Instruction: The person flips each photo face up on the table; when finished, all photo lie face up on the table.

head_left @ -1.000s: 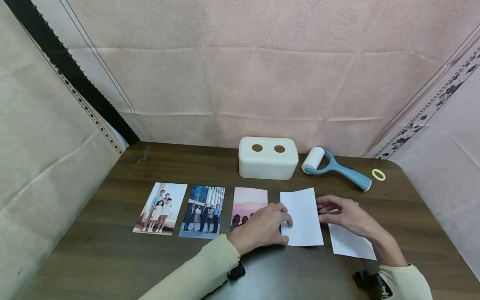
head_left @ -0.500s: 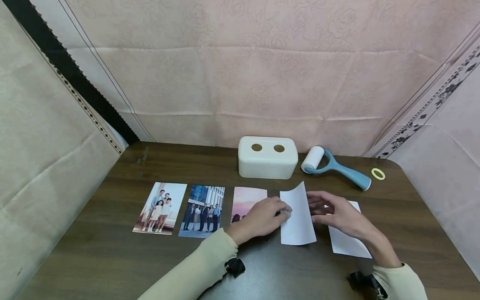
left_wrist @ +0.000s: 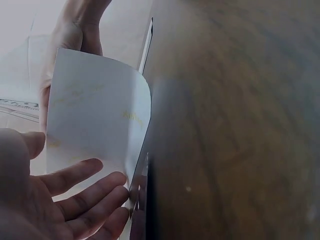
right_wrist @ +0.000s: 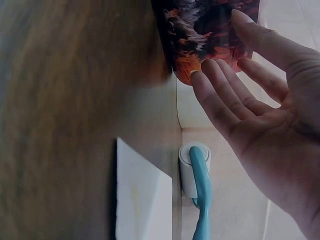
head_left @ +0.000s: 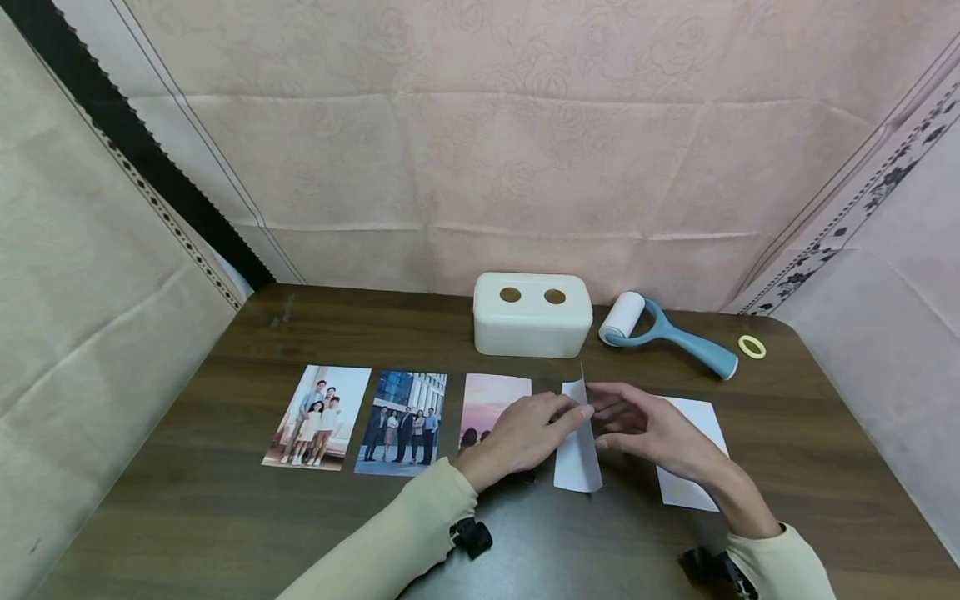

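A photo print [head_left: 577, 462] stands on its long edge on the table between both hands, slightly bowed. Its white back [left_wrist: 95, 110] faces my left hand [head_left: 525, 433]; the dark red and orange picture side [right_wrist: 210, 35] faces my right hand [head_left: 648, 433]. In the left wrist view my left fingers are loosely extended along the back's lower part. The right fingers reach the picture side with thumb and fingertips spread, not pinching. A pink-sky photo [head_left: 495, 396] lies partly under my left hand. Beyond my right wrist lies another white sheet [head_left: 686, 492], flat.
Further left lie a family photo [head_left: 318, 417] and a group photo [head_left: 401, 421], picture side up. At the back stand a white box with two holes [head_left: 532, 329], a lint roller with a blue handle [head_left: 682, 337] and a pale yellow ring [head_left: 752, 347].
The print has tipped from nearly flat, white side up, to upright as its right edge rose leftward. My right hand moved left with it; the left hand shifted only slightly.
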`<action>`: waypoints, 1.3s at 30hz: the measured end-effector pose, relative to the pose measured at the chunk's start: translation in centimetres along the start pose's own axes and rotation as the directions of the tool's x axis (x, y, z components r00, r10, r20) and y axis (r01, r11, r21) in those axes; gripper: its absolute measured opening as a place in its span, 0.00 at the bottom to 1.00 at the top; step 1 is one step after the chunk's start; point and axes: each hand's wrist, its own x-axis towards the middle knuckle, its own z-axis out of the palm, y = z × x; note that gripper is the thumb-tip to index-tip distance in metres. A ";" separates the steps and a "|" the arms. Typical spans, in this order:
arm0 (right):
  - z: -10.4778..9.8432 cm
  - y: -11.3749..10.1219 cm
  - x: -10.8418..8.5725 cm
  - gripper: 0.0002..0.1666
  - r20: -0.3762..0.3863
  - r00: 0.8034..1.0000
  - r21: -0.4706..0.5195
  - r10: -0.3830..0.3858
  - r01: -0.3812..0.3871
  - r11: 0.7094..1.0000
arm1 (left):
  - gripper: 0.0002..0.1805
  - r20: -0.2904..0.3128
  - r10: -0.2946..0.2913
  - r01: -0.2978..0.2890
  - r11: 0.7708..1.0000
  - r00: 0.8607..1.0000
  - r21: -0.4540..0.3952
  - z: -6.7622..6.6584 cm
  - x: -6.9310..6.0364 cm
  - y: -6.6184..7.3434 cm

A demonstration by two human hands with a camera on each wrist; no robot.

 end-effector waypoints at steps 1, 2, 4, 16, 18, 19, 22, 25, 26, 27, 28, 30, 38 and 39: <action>0.1 0.0 0.0 0.41 -0.003 1.000 0.001 -0.004 0.004 1.000 | 0.36 -0.002 -0.003 0.003 1.000 1.000 -0.003 0.0 0.0 0.0; 0.3 0.0 0.1 0.41 -0.005 1.000 0.003 -0.007 0.007 1.000 | 0.35 -0.004 0.000 0.000 1.000 1.000 -0.005 0.0 0.0 0.0; 0.5 0.0 0.1 0.41 -0.016 1.000 0.000 -0.016 0.016 1.000 | 0.33 -0.012 0.007 -0.007 1.000 1.000 -0.010 0.0 0.0 0.0; 1.1 0.3 0.5 0.25 -0.079 0.996 -0.004 0.036 -0.037 0.999 | 0.11 -0.076 -0.021 -0.008 0.930 0.997 -0.367 -0.6 -0.2 0.5; 1.1 0.4 0.5 0.24 -0.085 0.995 -0.003 0.045 -0.045 0.999 | 0.10 -0.085 -0.028 -0.014 0.888 0.996 -0.459 -0.9 -0.3 0.8; 1.1 0.4 0.5 0.23 -0.089 0.995 -0.007 0.048 -0.049 0.999 | 0.10 -0.089 -0.032 -0.017 0.865 0.995 -0.502 -1.1 -0.3 1.0; 1.0 0.5 0.4 0.23 -0.101 0.993 -0.013 0.058 -0.060 0.998 | 0.09 -0.092 -0.036 -0.025 0.806 0.995 -0.591 -1.5 -0.3 1.3; 0.9 0.6 0.4 0.24 -0.109 0.991 -0.012 0.077 -0.079 0.997 | 0.10 -0.088 -0.038 -0.026 0.776 0.995 -0.630 -1.9 -0.4 1.5; 0.9 0.7 0.4 0.25 -0.109 0.990 -0.007 0.084 -0.086 0.996 | 0.10 -0.083 -0.038 -0.024 0.769 0.996 -0.638 -2.0 -0.4 1.6; 0.8 0.7 0.4 0.25 -0.108 0.990 -0.001 0.091 -0.091 0.996 | 0.10 -0.079 -0.036 -0.023 0.765 0.996 -0.644 -2.0 -0.4 1.6; 0.8 0.8 0.4 0.25 -0.108 0.989 0.005 0.098 -0.098 0.995 | 0.10 -0.075 -0.036 -0.021 0.763 0.997 -0.646 -2.1 -0.4 1.6; 0.8 0.8 0.4 0.26 -0.107 0.988 0.022 0.111 -0.109 0.994 | 0.10 -0.070 -0.034 -0.020 0.756 0.997 -0.654 -2.2 -0.4 1.6; 0.6 0.9 0.3 0.27 -0.115 0.985 0.055 0.131 -0.126 0.991 | 0.10 -0.061 -0.018 -0.031 0.709 0.998 -0.705 -2.4 -0.5 1.4; 0.6 0.9 0.3 0.27 -0.117 0.984 0.055 0.133 -0.127 0.990 | 0.10 -0.061 -0.017 -0.031 0.703 0.998 -0.710 -2.4 -0.5 1.4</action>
